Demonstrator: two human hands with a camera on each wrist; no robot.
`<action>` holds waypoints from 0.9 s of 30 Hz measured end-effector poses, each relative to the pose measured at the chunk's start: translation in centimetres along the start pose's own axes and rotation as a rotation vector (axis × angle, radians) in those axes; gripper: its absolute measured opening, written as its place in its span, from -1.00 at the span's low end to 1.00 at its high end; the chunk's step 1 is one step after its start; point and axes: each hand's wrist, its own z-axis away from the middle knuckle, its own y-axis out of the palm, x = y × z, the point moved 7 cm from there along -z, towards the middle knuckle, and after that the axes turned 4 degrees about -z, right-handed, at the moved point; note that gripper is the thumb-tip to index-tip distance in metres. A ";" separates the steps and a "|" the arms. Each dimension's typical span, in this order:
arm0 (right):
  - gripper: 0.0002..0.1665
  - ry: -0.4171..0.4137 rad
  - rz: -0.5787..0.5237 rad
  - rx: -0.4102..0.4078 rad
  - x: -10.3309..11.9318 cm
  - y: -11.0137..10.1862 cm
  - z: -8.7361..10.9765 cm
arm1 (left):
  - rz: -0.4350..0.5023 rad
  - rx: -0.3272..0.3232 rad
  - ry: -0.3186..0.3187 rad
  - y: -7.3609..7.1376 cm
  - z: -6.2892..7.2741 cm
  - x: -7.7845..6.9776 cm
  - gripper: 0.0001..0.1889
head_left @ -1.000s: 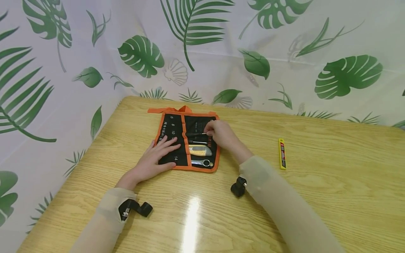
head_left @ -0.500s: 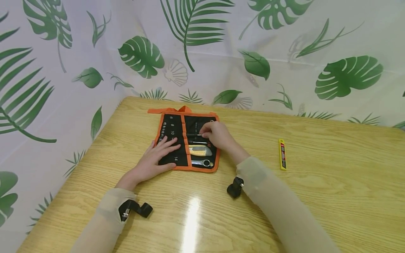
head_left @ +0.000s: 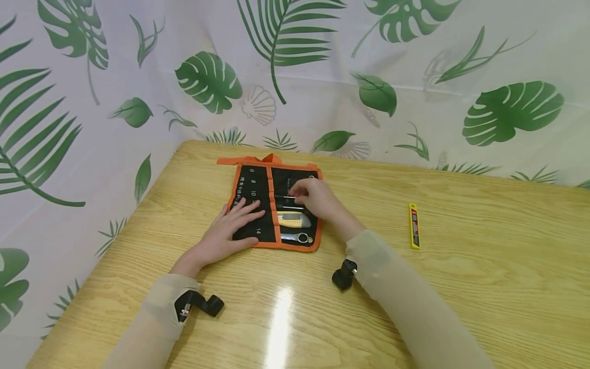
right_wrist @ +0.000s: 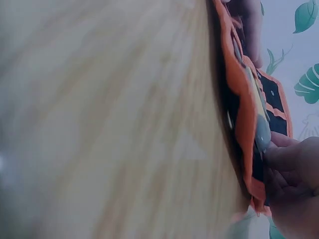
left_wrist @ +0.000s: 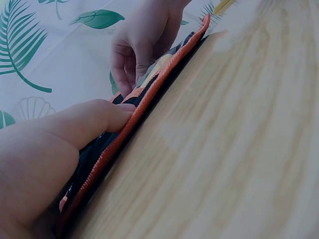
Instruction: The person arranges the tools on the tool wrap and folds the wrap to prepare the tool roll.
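A black fabric tool roll with orange edging lies spread on the table in the head view. My left hand rests on its left part with fingers spread; in the left wrist view its thumb lies at the orange edge. Over the right part, my right hand pinches the metal end of a slim screwdriver, whose dark handle points into a pocket. Just below lie a second slim tool, a yellow utility knife and a ring-ended wrench, all partly tucked into pockets.
A yellow flat case with a red and black label lies on the wooden table to the right. An orange strap trails from the roll's far edge. Leaf-printed cloth hangs behind the table and along its left side.
My right hand has moved left over the roll, and the screwdriver has slid further into its pocket. My left hand stays in place on the roll.
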 end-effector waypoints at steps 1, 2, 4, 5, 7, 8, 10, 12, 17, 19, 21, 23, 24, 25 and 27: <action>-0.87 -0.001 -0.003 0.005 0.0 -0.1 0.1 | 0.000 -0.001 0.001 0.0 0.0 0.0 -0.37; -0.87 -0.002 -0.006 0.008 -0.1 -0.2 0.2 | 0.000 -0.001 0.001 0.0 0.0 0.0 -0.37; -0.88 -0.003 -0.007 0.010 -0.2 -0.4 0.3 | -0.002 -0.002 0.002 0.0 0.0 0.0 -0.37; -0.89 -0.001 -0.007 0.010 -0.3 -0.4 0.3 | -0.003 -0.002 0.004 0.0 0.0 0.0 -0.37; -0.91 -0.004 0.007 0.008 -0.4 -0.5 0.4 | -0.004 -0.001 0.006 0.0 0.0 -0.1 -0.36; -0.92 -0.005 0.013 0.009 -0.4 -0.6 0.4 | -0.004 -0.002 0.009 0.0 0.0 -0.1 -0.36; -0.92 -0.010 0.025 0.008 -0.3 -0.6 0.4 | -0.006 -0.003 0.011 -0.1 -0.1 -0.1 -0.36; -0.92 -0.016 0.029 0.006 -0.1 -0.5 0.4 | -0.008 -0.002 0.011 -0.1 -0.1 -0.1 -0.36; -0.91 -0.016 0.018 -0.001 0.4 -0.4 0.4 | -0.015 0.006 0.006 0.0 0.0 0.0 -0.36; -0.91 -0.021 0.025 -0.006 0.6 -0.3 0.3 | -0.019 0.008 0.003 0.0 0.0 0.0 -0.36; -0.91 -0.030 0.041 -0.016 0.8 -0.2 0.1 | -0.021 0.009 0.000 0.0 0.0 0.0 -0.36; -0.92 -0.037 0.049 -0.024 1.0 -0.1 0.0 | -0.022 0.010 0.000 -0.1 0.0 -0.1 -0.36; -0.92 -0.037 0.048 -0.026 1.0 0.0 0.0 | -0.022 0.010 0.000 -0.1 0.0 -0.1 -0.36; -0.92 -0.037 0.047 -0.029 1.1 0.1 -0.1 | -0.021 0.010 0.000 -0.1 0.0 -0.2 -0.36; -0.91 -0.036 0.042 -0.032 1.3 0.2 -0.1 | -0.023 0.010 0.000 -0.1 0.0 -0.2 -0.36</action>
